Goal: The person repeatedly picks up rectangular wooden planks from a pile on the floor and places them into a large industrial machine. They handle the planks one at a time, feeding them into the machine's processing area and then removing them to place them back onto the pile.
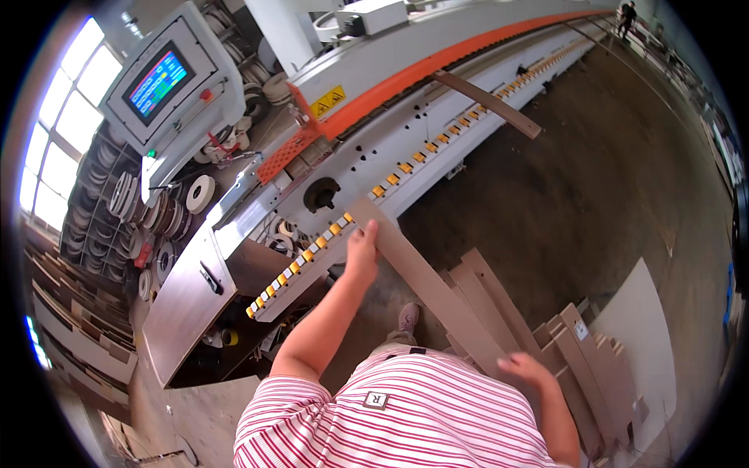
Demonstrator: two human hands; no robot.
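A long, narrow brown board (433, 285) slants across in front of me, its far end beside the row of yellow rollers on the machine's edge. My left hand (363, 251) is closed on the board's left edge near that far end, thumb on top. At its near end, my right hand (527, 368) grips the board, with some fingers hidden beneath. Farther along the machine, another brown strip (491, 103) sticks out from under the orange guard.
The long edge-banding machine (390, 78) runs away to the upper right, its control screen (158, 83) at left. Brown boards (581, 343) stand stacked at my right, by a pale sheet (641, 343). A knife (211, 278) lies on the left worktop. A person (626, 17) stands far off.
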